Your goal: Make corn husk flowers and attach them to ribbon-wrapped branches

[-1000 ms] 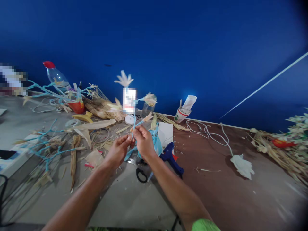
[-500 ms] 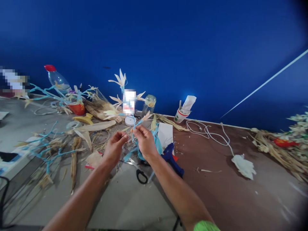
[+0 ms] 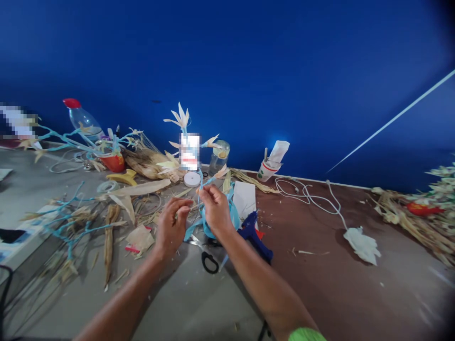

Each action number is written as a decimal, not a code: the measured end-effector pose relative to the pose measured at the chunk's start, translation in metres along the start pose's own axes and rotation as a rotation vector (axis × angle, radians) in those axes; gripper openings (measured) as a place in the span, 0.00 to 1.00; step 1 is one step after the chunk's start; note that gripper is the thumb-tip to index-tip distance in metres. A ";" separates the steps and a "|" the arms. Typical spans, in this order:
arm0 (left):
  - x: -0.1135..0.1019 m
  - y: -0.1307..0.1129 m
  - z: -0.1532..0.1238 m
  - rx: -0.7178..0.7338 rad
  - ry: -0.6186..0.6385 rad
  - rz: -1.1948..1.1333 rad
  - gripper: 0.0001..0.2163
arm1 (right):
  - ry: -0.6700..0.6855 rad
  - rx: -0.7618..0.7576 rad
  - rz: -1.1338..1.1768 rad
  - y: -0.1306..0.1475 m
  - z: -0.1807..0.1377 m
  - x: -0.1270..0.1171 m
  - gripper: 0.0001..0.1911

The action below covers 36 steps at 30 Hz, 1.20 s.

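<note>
- Our right hand [image 3: 217,210] pinches the blue stem [image 3: 201,179], upright before the back edge of the desk [image 3: 192,298].
- Our left hand [image 3: 170,225] curls just beside; whether it grips, we cannot tell.

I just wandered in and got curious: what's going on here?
A person pinches a blue-wrapped stem with pale, petal-like tips in the right hand. The left hand is curled close by; whether it holds anything thin is hard to tell. Scissors lie on the table between the forearms, and a blue glue gun lies beside the right one.
</note>
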<state>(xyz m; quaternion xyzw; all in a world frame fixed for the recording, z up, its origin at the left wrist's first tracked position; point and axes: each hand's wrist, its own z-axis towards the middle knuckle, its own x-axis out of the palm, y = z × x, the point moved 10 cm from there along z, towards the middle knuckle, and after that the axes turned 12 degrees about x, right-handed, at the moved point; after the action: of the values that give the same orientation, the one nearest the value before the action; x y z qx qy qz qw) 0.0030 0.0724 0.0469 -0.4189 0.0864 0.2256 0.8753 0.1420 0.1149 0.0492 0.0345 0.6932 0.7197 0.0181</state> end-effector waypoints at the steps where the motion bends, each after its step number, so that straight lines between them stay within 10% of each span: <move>1: 0.000 -0.006 0.001 0.045 -0.008 0.039 0.10 | -0.014 -0.001 -0.009 0.000 0.000 -0.001 0.09; 14: -0.002 -0.002 0.002 -0.002 -0.070 0.124 0.04 | -0.006 -0.017 0.032 -0.008 -0.006 0.011 0.08; 36: 0.069 0.020 -0.034 -0.594 0.432 -1.034 0.20 | 0.373 0.356 0.350 -0.024 -0.017 0.043 0.13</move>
<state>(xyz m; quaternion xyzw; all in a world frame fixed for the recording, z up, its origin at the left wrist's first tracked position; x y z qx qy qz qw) 0.0557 0.0790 -0.0117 -0.6675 -0.0185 -0.3016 0.6805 0.0975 0.1021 0.0253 0.0234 0.7834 0.5729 -0.2397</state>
